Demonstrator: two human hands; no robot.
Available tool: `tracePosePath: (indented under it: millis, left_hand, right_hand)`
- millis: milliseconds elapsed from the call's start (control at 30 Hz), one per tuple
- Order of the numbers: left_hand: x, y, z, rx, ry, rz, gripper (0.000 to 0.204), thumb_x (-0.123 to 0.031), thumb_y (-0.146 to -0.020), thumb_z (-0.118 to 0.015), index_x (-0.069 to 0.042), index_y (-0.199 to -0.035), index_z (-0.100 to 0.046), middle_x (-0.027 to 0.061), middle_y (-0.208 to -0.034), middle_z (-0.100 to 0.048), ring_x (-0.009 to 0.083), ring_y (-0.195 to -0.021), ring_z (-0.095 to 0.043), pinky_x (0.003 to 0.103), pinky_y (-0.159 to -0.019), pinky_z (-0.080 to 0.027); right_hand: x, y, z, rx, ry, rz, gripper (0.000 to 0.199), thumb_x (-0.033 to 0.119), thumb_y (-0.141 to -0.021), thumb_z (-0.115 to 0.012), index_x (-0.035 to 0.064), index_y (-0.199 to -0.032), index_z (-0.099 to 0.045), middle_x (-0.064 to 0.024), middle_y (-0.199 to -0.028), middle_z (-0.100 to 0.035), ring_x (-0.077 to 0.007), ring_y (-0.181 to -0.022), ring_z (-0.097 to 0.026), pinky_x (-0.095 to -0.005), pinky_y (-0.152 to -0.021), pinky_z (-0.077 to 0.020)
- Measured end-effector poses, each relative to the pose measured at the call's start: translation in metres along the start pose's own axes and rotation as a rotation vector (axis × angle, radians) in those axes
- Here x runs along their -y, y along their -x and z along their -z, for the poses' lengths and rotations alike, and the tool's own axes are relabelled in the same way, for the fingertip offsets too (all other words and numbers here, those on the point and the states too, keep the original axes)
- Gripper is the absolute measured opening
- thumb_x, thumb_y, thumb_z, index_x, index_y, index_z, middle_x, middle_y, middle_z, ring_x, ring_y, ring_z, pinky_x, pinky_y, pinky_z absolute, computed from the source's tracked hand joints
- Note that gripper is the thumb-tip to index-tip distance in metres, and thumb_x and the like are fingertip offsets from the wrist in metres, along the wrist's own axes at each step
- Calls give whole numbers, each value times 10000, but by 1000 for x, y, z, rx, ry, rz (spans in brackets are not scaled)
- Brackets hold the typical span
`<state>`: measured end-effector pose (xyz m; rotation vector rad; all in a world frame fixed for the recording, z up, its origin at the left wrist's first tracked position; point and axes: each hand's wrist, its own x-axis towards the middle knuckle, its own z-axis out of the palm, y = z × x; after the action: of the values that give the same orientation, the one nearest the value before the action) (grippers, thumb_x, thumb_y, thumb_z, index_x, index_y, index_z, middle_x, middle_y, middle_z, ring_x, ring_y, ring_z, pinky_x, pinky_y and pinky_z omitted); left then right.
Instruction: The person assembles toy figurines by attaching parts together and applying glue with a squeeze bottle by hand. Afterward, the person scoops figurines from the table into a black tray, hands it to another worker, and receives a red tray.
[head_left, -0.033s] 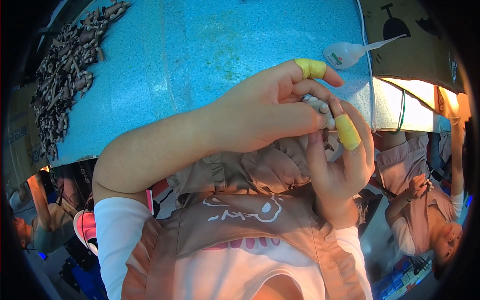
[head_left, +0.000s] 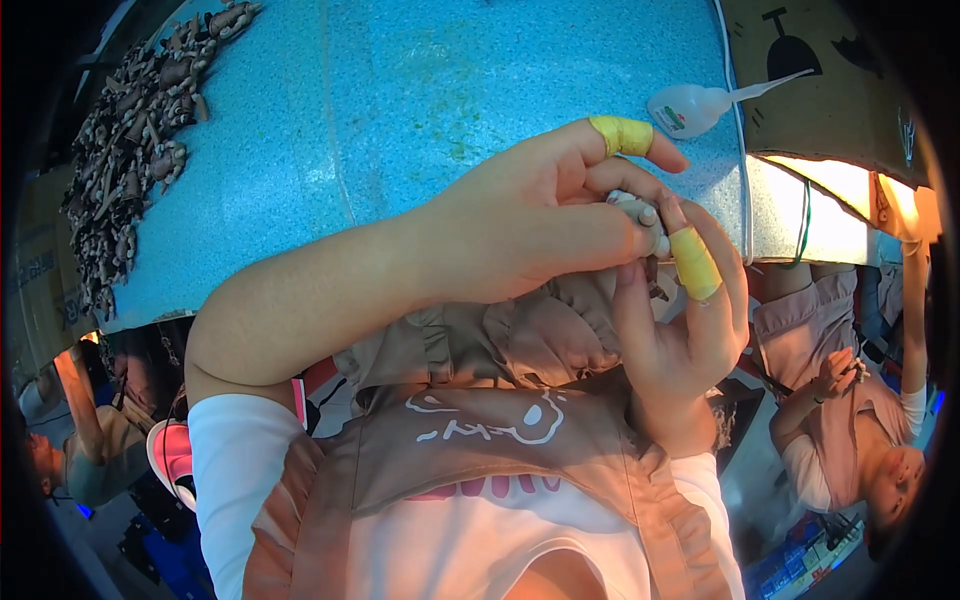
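My left hand (head_left: 560, 220) reaches across from the left, its thumb and fingers closed on a small pale-grey figurine (head_left: 632, 208) with stubby limbs. A yellow tape wrap (head_left: 622, 137) circles one of its fingers. My right hand (head_left: 690, 330) meets it from below, fingertips pinching the figurine's other end. Another yellow tape wrap (head_left: 695, 264) covers a finger of that hand. A dark brown bit shows beneath the figurine, between the fingers. Much of the figurine is hidden by both hands, which hold it just off the table's near edge.
The blue speckled table (head_left: 330, 120) carries a heap of small brown and grey figurine pieces (head_left: 130, 150) at left. A translucent squeeze bottle (head_left: 688, 110) with a long nozzle lies at far right, by a white cable (head_left: 743, 180) and a cardboard box (head_left: 830, 90). Co-workers sit on both sides.
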<state>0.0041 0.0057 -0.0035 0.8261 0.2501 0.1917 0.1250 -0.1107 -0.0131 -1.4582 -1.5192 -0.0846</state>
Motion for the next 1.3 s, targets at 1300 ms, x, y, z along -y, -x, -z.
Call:
tracePosePath:
  millis: [1300]
  left_hand:
    - [0,2,-6,-9,-1060,-580,551,42,-645,-523,22,-1188,-428,111,-987,-530,191,-911,-566,302,-843,-455]
  right_hand:
    - [0,8,2,58,-401,-169,456,-49,-746,-527,-38,-1192,-434,-175,-1243,-411,-279,-1124,-446,-384,-956,-362]
